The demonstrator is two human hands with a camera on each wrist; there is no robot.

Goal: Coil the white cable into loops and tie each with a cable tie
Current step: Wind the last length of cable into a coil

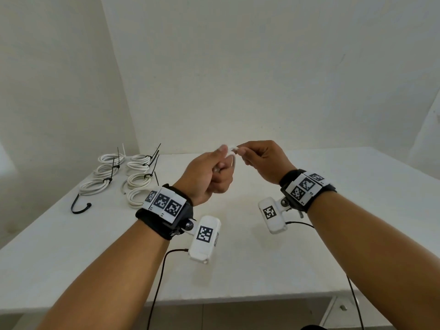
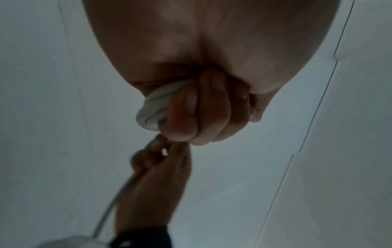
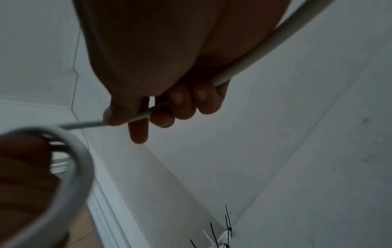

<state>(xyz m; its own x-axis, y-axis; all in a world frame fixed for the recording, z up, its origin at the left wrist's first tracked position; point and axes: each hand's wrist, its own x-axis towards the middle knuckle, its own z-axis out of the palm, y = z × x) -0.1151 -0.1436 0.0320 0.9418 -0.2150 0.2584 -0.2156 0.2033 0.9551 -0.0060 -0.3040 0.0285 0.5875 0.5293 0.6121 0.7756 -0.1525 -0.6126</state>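
Nearest the camera, two wrist bands (image 1: 164, 206) with black-and-white square markers are worn, each carrying a small white camera (image 1: 205, 236); beside the markers only tiny characters are printed, too small to be read, and no brand can be made out. Above the table (image 1: 238, 270), a small bundle of loops of the white cable (image 1: 232, 155) is gripped in the curled left hand (image 1: 207, 177), apparently so the turns are kept from springing apart. The free run of cable is pinched between thumb and fingers of the right hand (image 1: 264, 160) just beside the left, probably so the next turn can be laid on. Farther back on the left, finished coils (image 1: 112, 172) are laid in two rows, most visibly bound with black cable ties (image 1: 108, 181), and a loose black tie (image 1: 79, 207) is kept near them, likely for this bundle.
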